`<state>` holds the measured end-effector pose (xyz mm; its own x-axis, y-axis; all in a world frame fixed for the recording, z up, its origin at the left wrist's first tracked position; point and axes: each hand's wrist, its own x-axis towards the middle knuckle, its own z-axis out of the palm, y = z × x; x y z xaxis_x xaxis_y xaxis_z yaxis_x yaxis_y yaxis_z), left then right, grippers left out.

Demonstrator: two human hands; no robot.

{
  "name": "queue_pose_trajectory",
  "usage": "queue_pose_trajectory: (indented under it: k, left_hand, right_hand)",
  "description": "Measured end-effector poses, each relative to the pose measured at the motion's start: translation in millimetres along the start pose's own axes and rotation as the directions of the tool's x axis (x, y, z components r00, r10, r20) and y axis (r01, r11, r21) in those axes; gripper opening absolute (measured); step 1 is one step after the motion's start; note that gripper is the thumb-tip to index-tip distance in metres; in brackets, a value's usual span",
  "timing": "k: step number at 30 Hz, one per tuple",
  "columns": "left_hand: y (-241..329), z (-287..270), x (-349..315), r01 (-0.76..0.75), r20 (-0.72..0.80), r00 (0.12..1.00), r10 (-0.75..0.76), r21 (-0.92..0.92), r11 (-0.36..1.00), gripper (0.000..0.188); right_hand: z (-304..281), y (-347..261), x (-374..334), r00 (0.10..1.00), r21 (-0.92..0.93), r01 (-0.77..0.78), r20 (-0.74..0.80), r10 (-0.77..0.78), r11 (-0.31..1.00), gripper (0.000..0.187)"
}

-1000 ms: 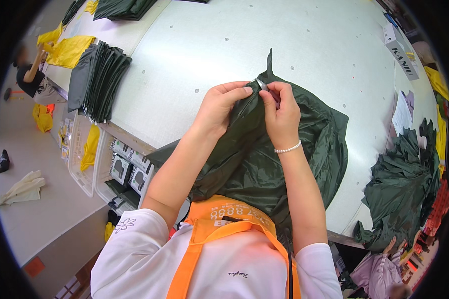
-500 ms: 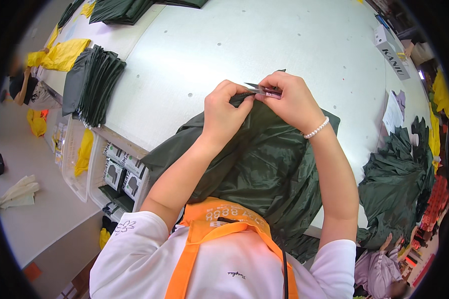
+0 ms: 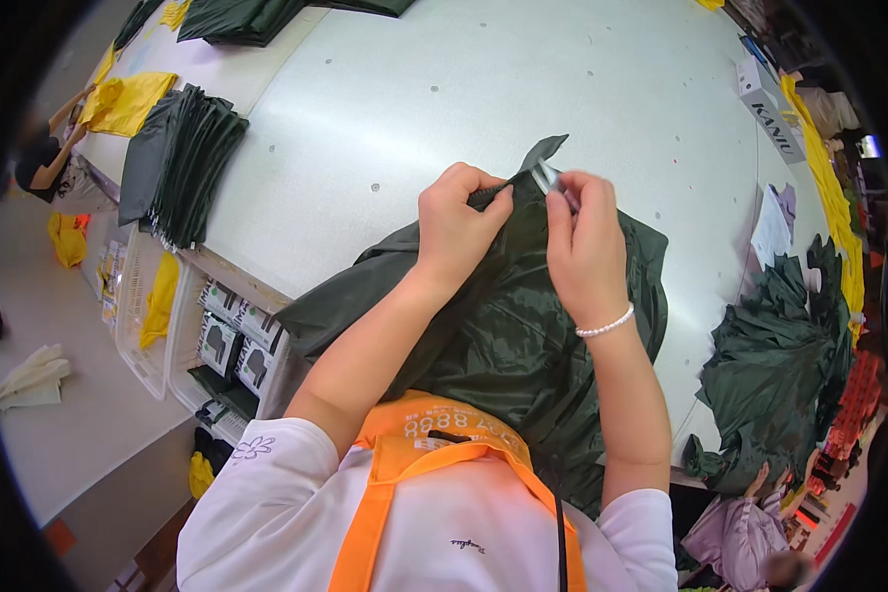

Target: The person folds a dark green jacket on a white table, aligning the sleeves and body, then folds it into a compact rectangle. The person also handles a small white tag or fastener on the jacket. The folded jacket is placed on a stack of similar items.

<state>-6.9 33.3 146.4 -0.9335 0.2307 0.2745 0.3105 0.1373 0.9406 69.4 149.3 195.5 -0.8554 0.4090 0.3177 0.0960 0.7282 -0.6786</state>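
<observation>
Dark green thin, shiny fabric (image 3: 503,326), seemingly a garment, lies spread over the table edge and against my front. My left hand (image 3: 461,217) pinches a gathered edge of it between thumb and fingers. A narrow pointed flap of the same cloth stands up past my fingers. Close by on the right, my right hand (image 3: 587,232) is closed around small metal thread snips (image 3: 545,178); their blades point up and left by the flap and look blurred. The snips' handles are mostly hidden in my fingers.
A stack of folded dark green pieces (image 3: 183,163) stands at the left, with yellow cloth (image 3: 128,104) behind it. White baskets (image 3: 183,345) hold packets below the table's left edge. Crumpled green fabric (image 3: 775,370) and a white box (image 3: 768,109) are at the right. Other people work on both sides.
My right hand has drawn back slightly right and down from my left fingers, turning the snips upward. The cloth flap now shows more. At far left, another person's arms reach onto the yellow cloth.
</observation>
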Motion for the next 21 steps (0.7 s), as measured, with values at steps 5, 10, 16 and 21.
queue_pose_trajectory:
  k: [5, 10, 16, 21]
  left_hand:
    - [-1, 4, -4, -0.177, -0.025, 0.983, 0.18, 0.102, 0.979, 0.01]
    - [-1, 5, -8, -0.224, -0.015, 0.973, 0.229, 0.164, 0.961, 0.011]
    - [-2, 7, -9, -0.247, -0.029, 0.966, 0.256, 0.169, 0.954, 0.012]
    - [0, 4, -10, -0.228, 0.026, 0.973, 0.227, 0.212, 0.95, 0.01]
  right_hand:
    - [2, 1, -13, 0.997, -0.113, -0.012, 0.071, 0.02, 0.994, 0.019]
    - [0, -6, -11, 0.995, -0.202, 0.004, 0.095, 0.015, 0.979, 0.018]
    - [2, -9, -9, 0.995, -0.262, 0.066, 0.087, -0.044, 0.963, 0.016]
    - [3, -4, -9, 0.996, -0.262, 0.037, 0.093, -0.012, 0.964, 0.016]
